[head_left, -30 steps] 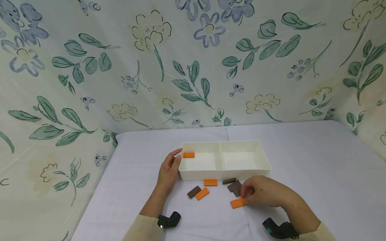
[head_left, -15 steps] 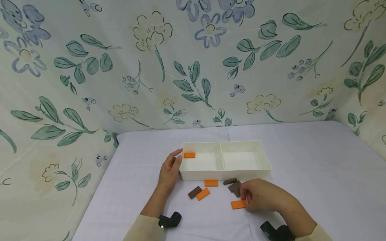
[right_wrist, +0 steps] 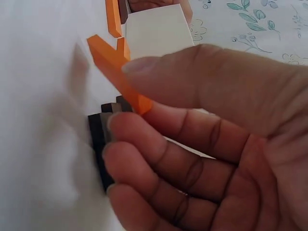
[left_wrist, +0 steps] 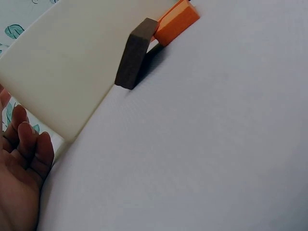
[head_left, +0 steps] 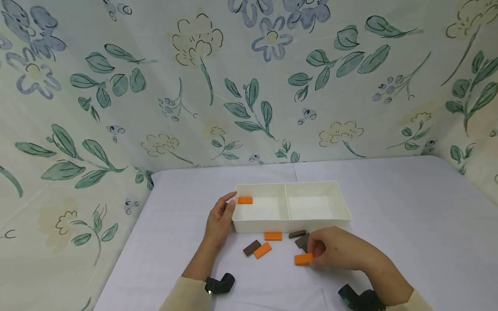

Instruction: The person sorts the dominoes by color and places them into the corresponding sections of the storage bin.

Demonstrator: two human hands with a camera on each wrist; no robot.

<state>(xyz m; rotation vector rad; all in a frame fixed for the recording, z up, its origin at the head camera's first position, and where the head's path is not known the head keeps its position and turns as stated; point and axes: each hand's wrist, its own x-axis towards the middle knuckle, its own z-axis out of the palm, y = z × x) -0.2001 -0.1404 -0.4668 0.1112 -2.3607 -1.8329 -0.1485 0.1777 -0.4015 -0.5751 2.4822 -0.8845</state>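
Observation:
In the head view my right hand point(head_left: 336, 248) pinches one end of an orange rectangular block point(head_left: 303, 259) between thumb and fingers. The right wrist view shows that block point(right_wrist: 113, 70) raised at a slant, its shadow on the cloth. Dark brown blocks point(head_left: 301, 242) lie beside these fingers, partly covered by them. My left hand point(head_left: 219, 220) rests against the left end of a white two-compartment box point(head_left: 272, 226). Seen from the left wrist, several fingers point(left_wrist: 36, 144) lie loosely bent by the box's end. One orange block point(head_left: 245, 200) is in the left compartment.
Before the box lie an orange block point(head_left: 273, 236), a brown block point(head_left: 252, 248) touching another orange one point(head_left: 262, 250), and a narrow dark block point(head_left: 297, 234). White cloth point(head_left: 175, 203) covers the table. A floral curtain point(head_left: 249, 86) hangs behind.
The orange block at my right hand has come off the cloth, moving slightly up and left with the hand. My left hand and the box look unchanged.

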